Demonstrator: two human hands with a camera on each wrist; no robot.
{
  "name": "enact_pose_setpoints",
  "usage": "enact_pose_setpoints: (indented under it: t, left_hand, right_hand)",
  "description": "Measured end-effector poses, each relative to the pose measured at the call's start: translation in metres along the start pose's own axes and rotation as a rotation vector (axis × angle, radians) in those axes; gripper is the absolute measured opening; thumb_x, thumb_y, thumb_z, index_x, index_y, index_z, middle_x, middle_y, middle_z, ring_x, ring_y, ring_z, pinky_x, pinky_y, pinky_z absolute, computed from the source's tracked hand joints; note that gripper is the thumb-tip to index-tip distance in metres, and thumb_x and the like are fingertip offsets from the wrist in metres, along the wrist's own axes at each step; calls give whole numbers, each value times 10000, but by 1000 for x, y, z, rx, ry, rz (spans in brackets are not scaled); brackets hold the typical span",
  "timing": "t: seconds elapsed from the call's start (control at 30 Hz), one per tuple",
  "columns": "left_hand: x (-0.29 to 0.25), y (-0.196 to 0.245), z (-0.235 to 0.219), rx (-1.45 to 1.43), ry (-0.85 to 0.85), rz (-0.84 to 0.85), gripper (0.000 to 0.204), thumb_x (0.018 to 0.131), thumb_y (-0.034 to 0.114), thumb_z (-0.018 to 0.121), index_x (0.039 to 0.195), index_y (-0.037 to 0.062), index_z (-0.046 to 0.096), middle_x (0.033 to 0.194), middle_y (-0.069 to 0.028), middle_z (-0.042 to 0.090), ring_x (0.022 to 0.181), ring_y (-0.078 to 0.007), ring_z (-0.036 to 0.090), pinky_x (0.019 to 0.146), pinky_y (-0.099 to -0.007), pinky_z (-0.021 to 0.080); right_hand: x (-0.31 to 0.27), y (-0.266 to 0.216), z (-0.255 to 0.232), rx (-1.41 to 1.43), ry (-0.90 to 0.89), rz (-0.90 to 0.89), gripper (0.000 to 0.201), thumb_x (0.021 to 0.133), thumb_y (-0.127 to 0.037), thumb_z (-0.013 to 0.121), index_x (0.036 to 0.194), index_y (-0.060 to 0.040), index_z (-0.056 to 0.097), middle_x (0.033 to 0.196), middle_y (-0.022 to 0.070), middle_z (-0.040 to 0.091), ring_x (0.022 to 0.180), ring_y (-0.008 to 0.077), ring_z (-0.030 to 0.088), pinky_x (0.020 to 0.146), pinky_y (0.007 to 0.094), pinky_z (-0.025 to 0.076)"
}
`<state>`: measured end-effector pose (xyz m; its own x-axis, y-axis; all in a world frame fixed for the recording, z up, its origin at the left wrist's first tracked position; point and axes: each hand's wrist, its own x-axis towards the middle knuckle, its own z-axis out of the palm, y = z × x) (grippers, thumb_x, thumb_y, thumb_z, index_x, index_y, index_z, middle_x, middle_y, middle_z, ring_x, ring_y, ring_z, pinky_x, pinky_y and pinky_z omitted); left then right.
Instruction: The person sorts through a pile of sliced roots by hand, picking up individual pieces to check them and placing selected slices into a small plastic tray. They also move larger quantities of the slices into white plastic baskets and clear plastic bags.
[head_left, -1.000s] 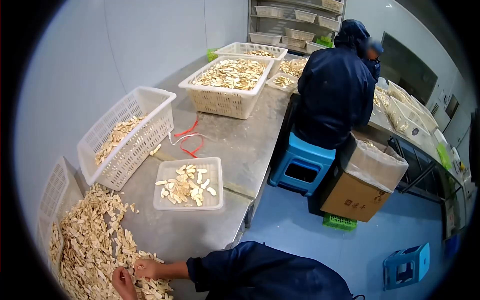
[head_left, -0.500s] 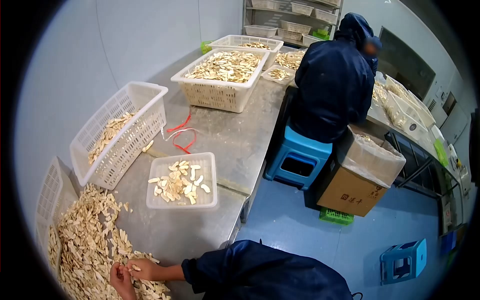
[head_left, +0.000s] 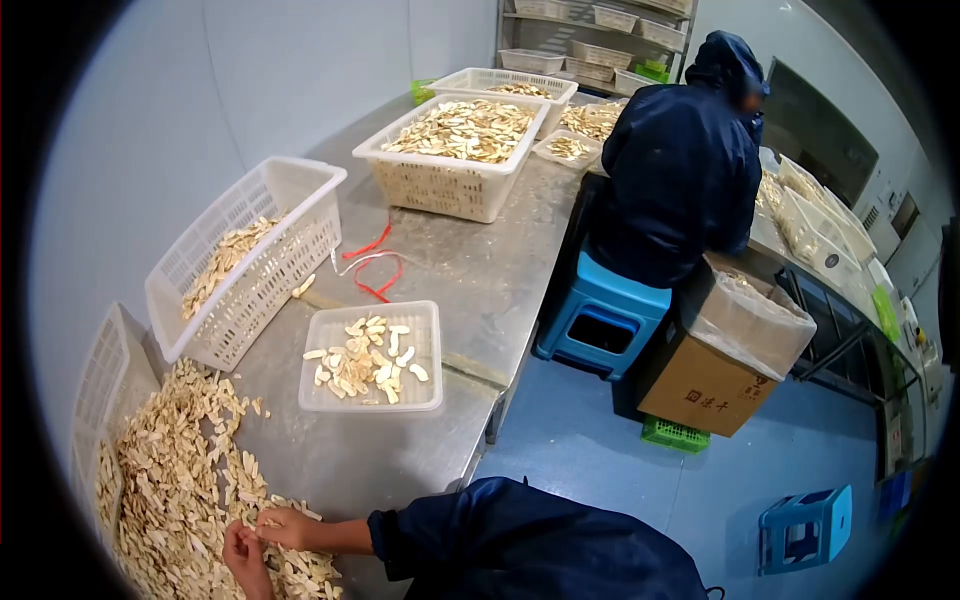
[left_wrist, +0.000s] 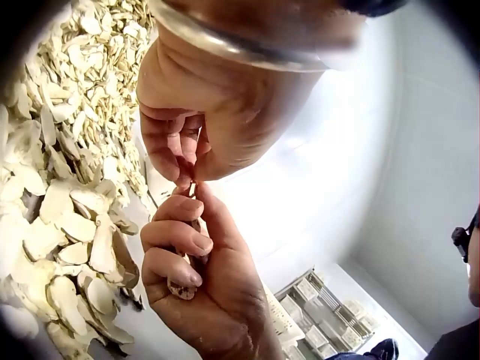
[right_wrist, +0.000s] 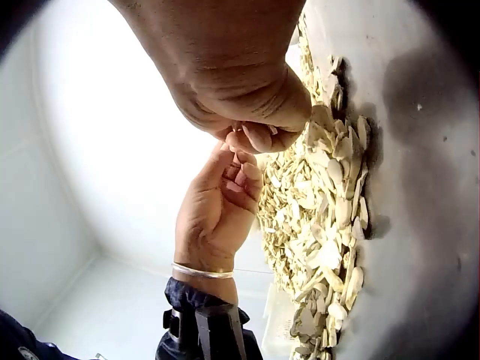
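One slender, brownish dried slice is held by the right hand in curled fingers, seemingly to steady it while its tip is pinched by the left hand, over cream-coloured slices heaped on the grey metal table, apparently for easy reach.

From where I stand, most of the dried piece is hidden: the curled fingers of the right hand cover its middle, and the left hand pinches its far tip out of sight. The heap and the leftmost crate run off into the dark rim. The seated person blocks their own lap. The rack loses its top; small print on the cardboard box is illegible.
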<state>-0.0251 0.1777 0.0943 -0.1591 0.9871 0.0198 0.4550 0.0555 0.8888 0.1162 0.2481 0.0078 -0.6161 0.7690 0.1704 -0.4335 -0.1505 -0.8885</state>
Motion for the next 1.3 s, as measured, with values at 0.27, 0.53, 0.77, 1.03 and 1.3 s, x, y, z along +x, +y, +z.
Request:
enact_pose_setpoints:
  t: [0.27,0.53,0.77,1.03,1.3]
  left_hand:
    - [-4,7,11,-207,138,-12,246,969,38,613,1207,-24,604,909,38,546,814,-58,528,733,-222,478]
    - [-13,-8,-41,-29,337,21,228,950,72,662,1157,-23,656,896,29,649,789,-29,538,702,-204,475]
    - [-28,-30,-70,214,303,-14,159,956,86,654,1096,12,672,939,2,663,832,-72,592,736,-238,502]
    - [-34,-34,-87,650,270,26,121,897,147,607,880,58,687,781,-145,658,727,-343,627,656,-428,491]
    - [-30,-22,-57,403,95,124,78,841,79,616,796,51,558,687,-108,539,657,-322,553,620,-390,450]
  right_hand:
    - [9,31,-26,-952,-100,-899,230,859,-133,631,1066,-47,685,1122,162,663,1127,368,612,1006,492,468]
    - [-7,-35,2,-136,98,299,166,951,-210,655,1003,-55,685,799,-19,653,678,52,546,628,234,449]
    - [-9,-34,1,-115,84,249,97,936,-161,666,957,-67,669,718,-44,588,566,24,454,499,210,346]
    - [-4,-52,-5,396,-72,310,71,966,-60,547,1028,-67,582,926,51,643,524,50,437,428,215,303]
    - [1,-59,-7,329,104,339,129,1011,-138,553,1115,-69,587,828,-12,573,575,39,455,456,208,318]
